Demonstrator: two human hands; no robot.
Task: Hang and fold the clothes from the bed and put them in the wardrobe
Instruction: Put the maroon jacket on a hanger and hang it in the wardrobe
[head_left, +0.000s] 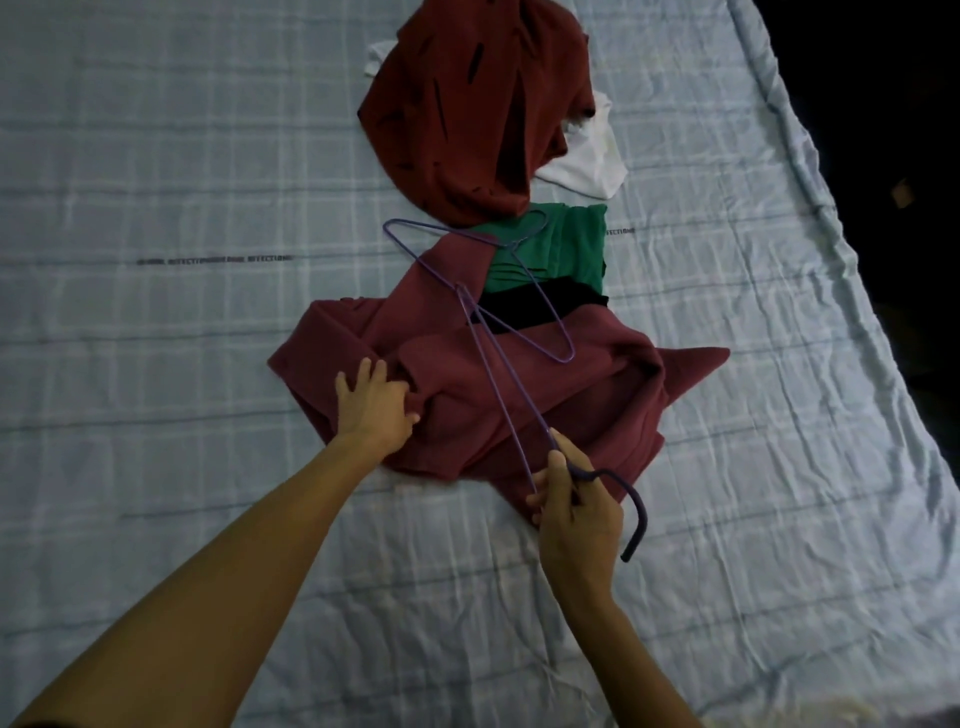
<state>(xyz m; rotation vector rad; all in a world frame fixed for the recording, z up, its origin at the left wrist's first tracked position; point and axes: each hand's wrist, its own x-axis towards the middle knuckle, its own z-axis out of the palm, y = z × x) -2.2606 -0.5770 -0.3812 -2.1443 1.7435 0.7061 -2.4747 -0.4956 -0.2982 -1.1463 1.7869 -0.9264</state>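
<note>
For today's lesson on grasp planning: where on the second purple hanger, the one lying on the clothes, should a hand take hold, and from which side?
Best bet is the purple wire hanger at its twisted neck below the hook, over the green garment. Come from above and slightly from the right: the thin wire lies flat on soft cloth, its lower corner crossed by the hanger held in the right hand, while the neck lies uncovered.

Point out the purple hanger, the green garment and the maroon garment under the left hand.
purple hanger (511, 415), head view, on its long wire side.
green garment (561, 244), head view, on its folded middle.
maroon garment (571, 384), head view, on its central cloth.
</note>
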